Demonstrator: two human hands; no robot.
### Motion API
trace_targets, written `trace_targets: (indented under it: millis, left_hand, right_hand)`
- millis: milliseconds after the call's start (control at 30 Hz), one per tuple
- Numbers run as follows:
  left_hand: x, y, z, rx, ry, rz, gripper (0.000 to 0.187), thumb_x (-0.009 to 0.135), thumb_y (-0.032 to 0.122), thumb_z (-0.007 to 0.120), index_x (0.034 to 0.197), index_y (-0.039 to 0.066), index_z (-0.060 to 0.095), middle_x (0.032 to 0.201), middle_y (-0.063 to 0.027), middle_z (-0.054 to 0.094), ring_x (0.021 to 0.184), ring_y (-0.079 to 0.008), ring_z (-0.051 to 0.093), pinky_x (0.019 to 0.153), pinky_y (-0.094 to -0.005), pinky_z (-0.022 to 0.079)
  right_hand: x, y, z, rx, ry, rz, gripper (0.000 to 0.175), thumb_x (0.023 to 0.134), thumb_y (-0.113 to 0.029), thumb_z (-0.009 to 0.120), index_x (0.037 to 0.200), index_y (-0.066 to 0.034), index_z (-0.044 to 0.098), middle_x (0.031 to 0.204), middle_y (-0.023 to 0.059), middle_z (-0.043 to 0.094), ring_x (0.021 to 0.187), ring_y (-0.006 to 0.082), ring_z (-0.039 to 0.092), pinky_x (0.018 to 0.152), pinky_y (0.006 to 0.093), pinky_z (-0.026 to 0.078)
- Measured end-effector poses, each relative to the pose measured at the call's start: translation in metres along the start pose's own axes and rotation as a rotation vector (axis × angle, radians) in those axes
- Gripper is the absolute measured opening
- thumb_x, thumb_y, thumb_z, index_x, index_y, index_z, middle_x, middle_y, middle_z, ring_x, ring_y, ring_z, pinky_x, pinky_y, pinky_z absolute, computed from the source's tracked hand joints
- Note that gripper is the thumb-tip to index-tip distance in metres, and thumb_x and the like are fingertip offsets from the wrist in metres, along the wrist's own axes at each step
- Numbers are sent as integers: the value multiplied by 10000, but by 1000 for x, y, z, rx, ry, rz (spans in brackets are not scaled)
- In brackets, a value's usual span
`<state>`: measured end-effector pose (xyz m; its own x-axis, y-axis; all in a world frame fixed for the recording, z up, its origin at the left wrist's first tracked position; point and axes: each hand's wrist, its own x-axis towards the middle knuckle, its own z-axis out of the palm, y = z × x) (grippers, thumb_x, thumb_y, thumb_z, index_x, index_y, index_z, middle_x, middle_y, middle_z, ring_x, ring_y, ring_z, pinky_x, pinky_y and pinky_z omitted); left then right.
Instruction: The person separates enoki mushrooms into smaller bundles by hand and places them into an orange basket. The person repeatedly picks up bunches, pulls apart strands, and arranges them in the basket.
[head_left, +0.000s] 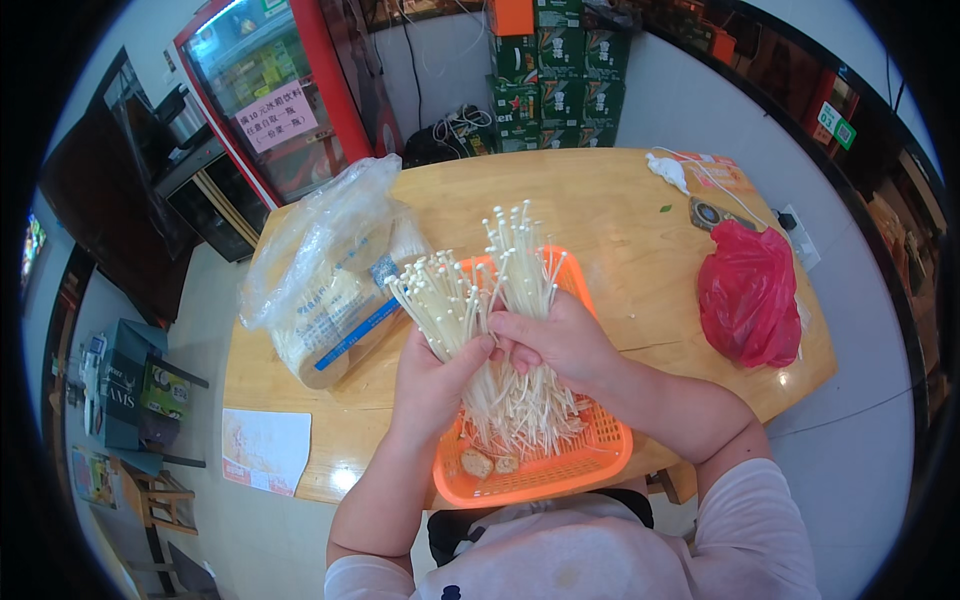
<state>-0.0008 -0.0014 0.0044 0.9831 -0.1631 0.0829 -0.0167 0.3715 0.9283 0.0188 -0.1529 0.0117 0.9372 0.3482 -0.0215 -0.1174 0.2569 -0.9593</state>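
Note:
Two clumps of long white enoki mushrooms are held up over an orange plastic basket (525, 491). My left hand (439, 375) grips the left enoki clump (442, 300), its caps fanned toward the far left. In my right hand (559, 337) is the right enoki clump (523, 255), which stands more upright. Both hands meet at the middle, thumbs close together. Loose enoki stems (536, 416) lie below the hands in the basket. Two brownish cut root ends (476, 463) rest near the basket's front rim.
A clear plastic bag of packaged enoki (337, 300) lies left on the wooden table (630, 202). Toward the right sit a red plastic bag (750, 292), a phone-like device (716, 214) and a white cable. A paper sheet (266, 450) lies at the front left. Behind stand stacked green cartons (559, 82).

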Motion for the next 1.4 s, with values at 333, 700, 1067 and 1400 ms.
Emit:
trace_targets:
  millis: [333,700,1067,1400]
  left_hand:
    - [2,-4,-4,-56,42,38,315,772,11,588,1078,-5,516,971,-91,600,819,-143,559,704,-282,445]
    - [1,-5,-5,-45,16,34,304,777,-7,590,1071,-3,511,966,-78,598,832,-134,568,725,-272,455]
    - [2,-3,-5,-143,202,95,340,788,-15,563,1107,19,451,930,-47,551,802,-121,543,718,-268,459]
    - [8,1,-11,-177,326,195,340,780,16,551,1101,9,438,857,-60,520,727,-139,511,665,-273,443]
  right_hand:
    - [2,3,-2,66,34,58,93,812,-106,580,846,-23,559,687,26,534,484,72,455,450,230,411]
    - [1,2,-2,24,32,54,112,790,-114,598,852,-24,571,692,23,542,517,76,478,460,231,416]
    - [4,7,-8,64,22,64,102,860,-124,548,879,-23,541,670,27,507,489,86,459,490,255,437]
    - [7,3,-11,472,106,15,177,884,-206,490,852,-36,530,647,37,521,505,154,508,486,292,418]
